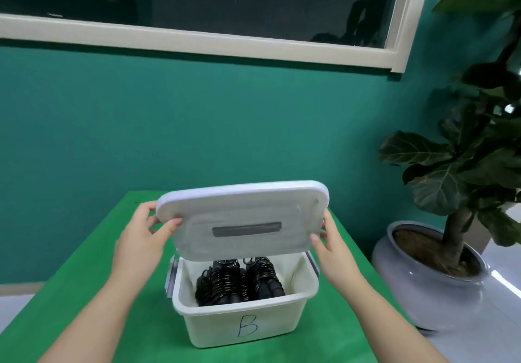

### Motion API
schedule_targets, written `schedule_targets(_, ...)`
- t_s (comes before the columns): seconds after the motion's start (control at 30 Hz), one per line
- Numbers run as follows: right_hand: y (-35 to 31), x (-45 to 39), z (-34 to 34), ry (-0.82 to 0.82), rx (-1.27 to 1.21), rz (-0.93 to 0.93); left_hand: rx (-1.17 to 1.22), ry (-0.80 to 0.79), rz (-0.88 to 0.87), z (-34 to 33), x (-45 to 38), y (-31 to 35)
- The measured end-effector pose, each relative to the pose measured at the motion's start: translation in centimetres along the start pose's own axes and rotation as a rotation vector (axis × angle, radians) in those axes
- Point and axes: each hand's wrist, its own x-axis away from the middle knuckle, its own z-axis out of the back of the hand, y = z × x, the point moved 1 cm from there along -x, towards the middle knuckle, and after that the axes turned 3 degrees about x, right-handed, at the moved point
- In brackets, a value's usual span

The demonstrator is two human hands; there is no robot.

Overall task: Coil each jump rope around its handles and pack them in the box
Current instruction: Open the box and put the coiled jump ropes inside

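Observation:
A white plastic box (245, 323) marked "B" stands on the green table (84, 292). Inside it lie black jump ropes (239, 281), coiled around their handles. A white lid (242, 216) with a grey handle slot is held tilted above the box's far side. My left hand (141, 235) grips the lid's left edge, thumb on top. My right hand (331, 238) grips its right edge. The far part of the box interior is hidden behind the lid.
A large potted plant (456, 170) in a pale round pot (428, 289) stands on the floor to the right of the table. A teal wall (197, 125) with a window lies behind. Clips hang on the box's sides.

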Motion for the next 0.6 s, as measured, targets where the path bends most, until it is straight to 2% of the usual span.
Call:
schedule_targets(0.1,0.6,-0.3,-0.3,0.057,0.011,-0.047,-0.016,0.068,0.036,-0.5,0.0,0.1)
schedule_targets(0.23,1.2,-0.5,-1.1,0.132,-0.054,-0.200,0.086,0.068,0.073,-1.7,0.0,-0.4)
schedule_targets(0.33,2.0,-0.2,-2.2,0.116,-0.002,-0.266,0.043,0.002,0.104,-3.0,0.5,-1.9)
schedule_targets(0.47,3.2,0.6,-3.9,0.079,-0.036,-0.303,-0.016,-0.130,0.247,-4.3,2.0,-5.2)
schedule_targets(0.6,4.9,0.5,-4.8,0.080,0.149,-0.361,-0.164,-0.230,0.303,-5.0,2.5,-8.0)
